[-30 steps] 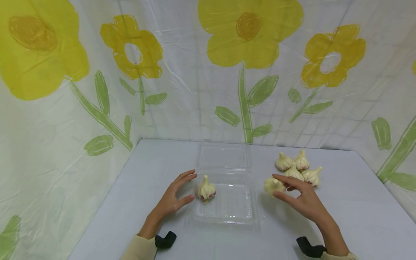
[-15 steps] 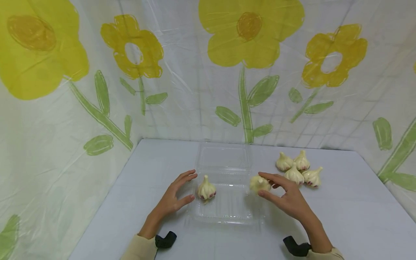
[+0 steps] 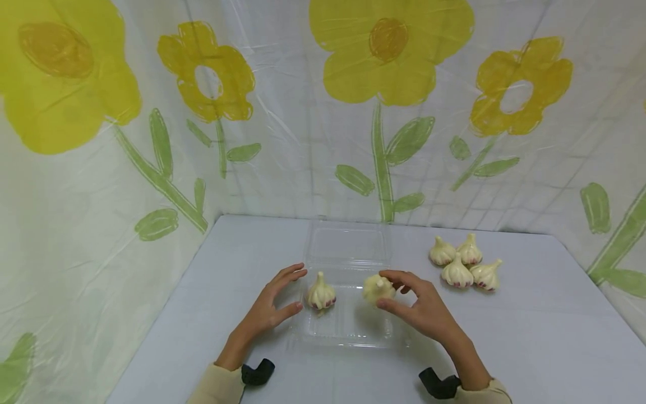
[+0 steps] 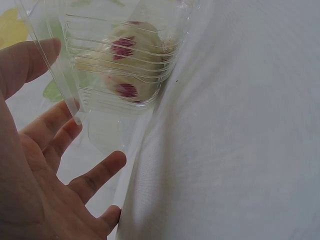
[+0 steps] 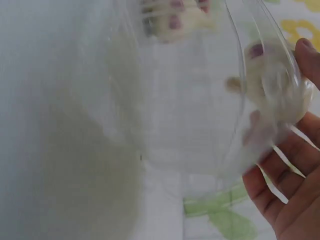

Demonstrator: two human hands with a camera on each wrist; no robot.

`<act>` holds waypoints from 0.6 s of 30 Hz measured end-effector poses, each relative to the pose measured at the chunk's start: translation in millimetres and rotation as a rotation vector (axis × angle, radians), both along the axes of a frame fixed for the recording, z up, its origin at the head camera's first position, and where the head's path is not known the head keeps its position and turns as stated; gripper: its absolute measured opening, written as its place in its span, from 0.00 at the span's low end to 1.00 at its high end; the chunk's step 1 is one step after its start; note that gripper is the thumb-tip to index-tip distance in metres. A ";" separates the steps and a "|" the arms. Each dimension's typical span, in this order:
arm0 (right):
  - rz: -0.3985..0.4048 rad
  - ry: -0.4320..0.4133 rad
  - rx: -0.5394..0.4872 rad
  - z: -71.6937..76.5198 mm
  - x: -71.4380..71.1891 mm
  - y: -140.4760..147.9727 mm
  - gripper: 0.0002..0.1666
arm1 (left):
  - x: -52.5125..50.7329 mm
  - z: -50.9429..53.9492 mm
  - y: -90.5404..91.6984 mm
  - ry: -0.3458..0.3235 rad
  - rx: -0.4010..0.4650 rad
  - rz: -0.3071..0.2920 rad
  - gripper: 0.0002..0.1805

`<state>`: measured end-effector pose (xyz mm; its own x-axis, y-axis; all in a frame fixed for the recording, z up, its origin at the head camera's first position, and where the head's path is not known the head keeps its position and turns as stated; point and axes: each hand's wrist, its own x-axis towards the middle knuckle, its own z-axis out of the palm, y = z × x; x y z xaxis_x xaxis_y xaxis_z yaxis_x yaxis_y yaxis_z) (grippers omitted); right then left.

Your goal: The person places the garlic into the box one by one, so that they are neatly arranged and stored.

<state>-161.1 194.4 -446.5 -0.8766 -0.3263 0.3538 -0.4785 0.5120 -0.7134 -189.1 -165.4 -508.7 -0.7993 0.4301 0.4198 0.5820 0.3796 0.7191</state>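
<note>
Head view: right hand (image 3: 423, 308) has thumb and fingers pinched on a garlic bulb (image 3: 376, 289) over the right half of the clear container (image 3: 348, 330). Left hand (image 3: 270, 307) is relaxed, fingers spread, holding nothing, just beside the container's left wall. An inner bulb (image 3: 321, 293) stands upright at the container's left end; lid (image 3: 348, 246) lies folded back on the far side. Four loose bulbs (image 3: 457, 273) sit grouped on the desk (image 3: 550, 331), to the right. I'd tag this as placing a second bulb. Right wrist view is blurred, so I can't tell whether it touches the container floor; next move seems to call for lowering it, then releasing.
</note>
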 end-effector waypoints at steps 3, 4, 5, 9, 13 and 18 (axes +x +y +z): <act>0.023 -0.020 0.004 -1.1 0.7 -7.8 0.31 | -0.3 0.0 0.2 -0.003 0.001 -0.002 0.34; 0.035 -0.020 0.004 -1.6 0.7 -10.1 0.31 | -0.4 -0.1 0.3 -0.003 0.001 -0.001 0.34; 0.045 -0.019 0.004 -2.2 0.6 -12.2 0.31 | -0.5 -0.1 0.3 -0.004 0.000 0.000 0.34; 0.087 -0.005 0.007 -4.2 -0.1 -19.8 0.31 | -0.4 0.1 0.5 -0.004 -0.003 0.005 0.34; 0.130 0.004 0.009 -6.2 -1.5 -27.3 0.30 | -0.3 0.4 0.4 -0.005 -0.005 0.006 0.34; 0.176 0.020 0.008 -10.1 -3.5 -37.5 0.28 | -0.3 1.3 0.3 -0.002 0.000 0.002 0.35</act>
